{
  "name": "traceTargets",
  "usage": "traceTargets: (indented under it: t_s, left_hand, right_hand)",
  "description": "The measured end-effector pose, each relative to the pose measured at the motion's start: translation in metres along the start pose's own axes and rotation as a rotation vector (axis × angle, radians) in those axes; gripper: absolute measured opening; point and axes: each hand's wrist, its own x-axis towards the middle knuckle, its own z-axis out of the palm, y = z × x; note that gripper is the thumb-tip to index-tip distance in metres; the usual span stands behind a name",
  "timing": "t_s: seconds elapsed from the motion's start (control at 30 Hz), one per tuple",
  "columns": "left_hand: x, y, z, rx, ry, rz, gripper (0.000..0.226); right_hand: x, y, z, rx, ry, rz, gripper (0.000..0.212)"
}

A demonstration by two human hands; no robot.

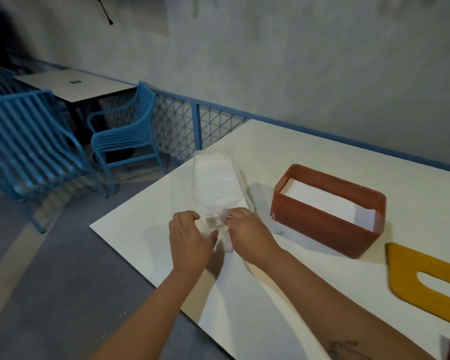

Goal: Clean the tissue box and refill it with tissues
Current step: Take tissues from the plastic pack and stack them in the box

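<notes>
1. The left hand's [190,240] fingers [189,216] are curled inward, and its thumb pinches the bunched lower end of a clear plastic wrapper [216,183].
2. The right hand [247,235] meets it from the other side. Its fingers [235,213] are also curled and grip the same crumpled end, so the two hands almost touch.
3. The wrapper rises from the hands and opens wide at its far end. It is held above the table [244,307], and something white shows faintly through it; I cannot tell what.
4. The box [322,227], red and open at the top, stands on the table just right of the right hand. A stack of white tissues [322,201] lies flat inside, below its rim.
5. The lid [413,276], yellow with a long slot, lies flat on the table near the box's right end, apart from it.
6. Beyond the table's left edge are two blue slatted chairs [125,136], a far table [73,84] and a blue mesh railing [198,126] along a grey wall.
</notes>
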Motion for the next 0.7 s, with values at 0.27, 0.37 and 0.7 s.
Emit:
traceTargets:
  t_s: [0.27,0.37,0.7]
  left_hand:
    - [0.031,-0.004,0.006,-0.104,-0.090,-0.118,0.091]
    - [0.042,-0.010,0.006,-0.199,-0.185,-0.142,0.090]
    - [0.057,-0.020,0.006,-0.147,-0.290,-0.047,0.073]
  right_hand:
    - [0.046,0.006,0.003,0.050,0.016,-0.020,0.036]
    - [0.056,0.006,0.001,0.007,-0.031,-0.006,0.022]
    - [0.070,0.031,0.020,-0.033,-0.117,0.095,0.024]
